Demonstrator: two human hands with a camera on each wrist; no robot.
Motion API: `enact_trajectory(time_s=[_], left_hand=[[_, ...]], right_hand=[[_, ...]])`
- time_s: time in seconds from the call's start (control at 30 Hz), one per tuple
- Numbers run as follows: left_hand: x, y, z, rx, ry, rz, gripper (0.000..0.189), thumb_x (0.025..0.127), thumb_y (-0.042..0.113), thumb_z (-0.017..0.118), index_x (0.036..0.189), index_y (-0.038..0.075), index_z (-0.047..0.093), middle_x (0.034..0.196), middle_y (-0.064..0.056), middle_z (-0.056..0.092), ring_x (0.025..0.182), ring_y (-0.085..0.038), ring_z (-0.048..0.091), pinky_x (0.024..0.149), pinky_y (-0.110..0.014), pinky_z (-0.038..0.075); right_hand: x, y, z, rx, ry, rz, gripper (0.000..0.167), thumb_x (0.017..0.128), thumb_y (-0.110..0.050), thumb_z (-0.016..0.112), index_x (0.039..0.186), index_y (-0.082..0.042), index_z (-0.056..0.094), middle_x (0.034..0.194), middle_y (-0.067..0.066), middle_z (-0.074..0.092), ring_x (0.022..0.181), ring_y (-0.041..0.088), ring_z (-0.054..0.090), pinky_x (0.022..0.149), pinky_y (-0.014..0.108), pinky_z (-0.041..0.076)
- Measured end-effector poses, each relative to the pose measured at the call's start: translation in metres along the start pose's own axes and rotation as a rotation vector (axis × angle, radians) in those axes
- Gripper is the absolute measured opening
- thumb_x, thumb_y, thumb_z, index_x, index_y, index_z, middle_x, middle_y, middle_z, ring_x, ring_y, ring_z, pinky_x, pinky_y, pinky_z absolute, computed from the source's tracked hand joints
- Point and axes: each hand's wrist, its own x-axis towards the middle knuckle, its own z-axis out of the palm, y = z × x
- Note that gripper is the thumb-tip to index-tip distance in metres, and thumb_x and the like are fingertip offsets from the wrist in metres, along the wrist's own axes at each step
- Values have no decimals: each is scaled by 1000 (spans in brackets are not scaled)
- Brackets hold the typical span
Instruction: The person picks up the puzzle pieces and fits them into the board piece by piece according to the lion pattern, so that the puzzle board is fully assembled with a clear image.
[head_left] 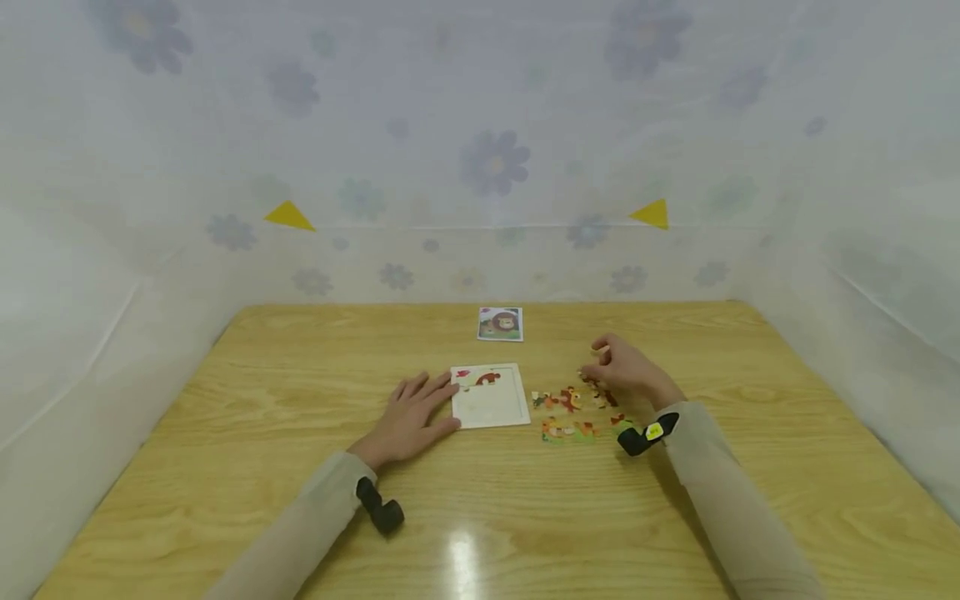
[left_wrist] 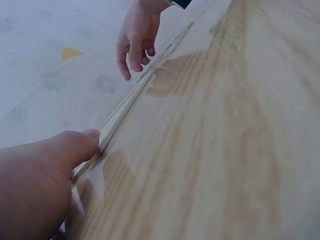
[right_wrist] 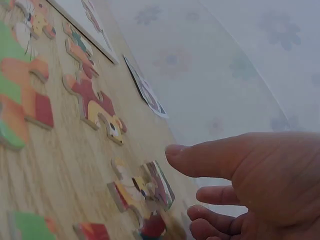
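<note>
A white square puzzle board (head_left: 491, 408) lies on the table, with red and brown puzzle pieces (head_left: 488, 378) in its upper part. My left hand (head_left: 408, 423) rests at the board's left side, fingers spread, the thumb (left_wrist: 82, 145) touching its edge. Several loose jigsaw pieces (head_left: 572, 400) lie to the right of the board in rough rows. Over the far right of them hovers my right hand (head_left: 633, 372), thumb (right_wrist: 205, 159) apart from loosely bent fingers. Nothing shows between them in the right wrist view. Just below sits an overlapping cluster of pieces (right_wrist: 134, 192).
A small picture card (head_left: 500, 324) with a brown-maned animal lies behind the board. The wooden table (head_left: 315, 367) ends at a flowered white cloth (head_left: 495, 250) at the back, with similar cloth at both sides. Two yellow triangles (head_left: 651, 214) mark the back cloth.
</note>
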Motion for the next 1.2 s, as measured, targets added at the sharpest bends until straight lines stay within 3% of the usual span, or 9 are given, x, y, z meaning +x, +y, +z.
enact_trajectory(time_s=[0.07,0.2,0.3,0.4,0.53,0.8,1.03,1.2], left_hand=[[1,1,0,5,-1,0,62,95,42,55,147,12,42,157,-10,30,144,-42,19,113,-63,11],[1,3,-1,5,3,0,63,94,43,57,146,12,43,157,-10,30,144,-43,19,113,-64,11],[1,2,-2,0,3,-1,63,94,44,57,146,12,43,157,-10,29,144,-43,20,113,-64,11],[1,1,-1,3,6,-1,63,94,44,57,146,13,43,157,-10,30,144,-42,20,113,-64,12],[1,0,-1,7,11,0,63,93,44,58,146,13,43,157,-9,30,144,-42,20,113,-64,12],[0,0,0,12,7,1,64,93,45,57,147,13,42,157,-9,31,144,-42,21,113,-64,13],[1,0,0,12,12,-3,64,93,45,58,146,13,43,157,-8,31,144,-42,21,113,-63,12],[1,0,0,9,6,-15,64,93,45,58,147,14,43,157,-8,31,144,-41,20,113,-63,12]], right_hand=[[-1,6,-2,-27,-8,-12,54,94,-26,62,130,9,43,109,24,55,92,30,58,80,45,49],[0,9,-2,-33,-48,-27,34,91,-25,67,103,7,62,85,19,63,69,26,58,68,39,50],[1,7,-1,-23,-59,-14,27,89,-23,69,92,3,63,71,13,62,54,21,55,59,34,48],[2,5,-2,-32,-14,15,29,88,-23,71,96,1,57,81,10,60,62,19,56,63,32,47],[5,6,1,-58,56,-10,32,89,-23,70,98,0,50,88,13,57,72,21,52,67,33,44],[11,-2,11,-9,122,-62,23,96,-19,60,107,1,57,92,17,66,73,20,62,69,36,52],[22,-20,23,175,90,-52,23,96,-17,60,110,1,56,85,15,68,67,17,66,62,29,52],[31,-31,35,172,82,-107,22,95,-16,62,110,0,60,89,13,69,67,15,66,65,29,53]])
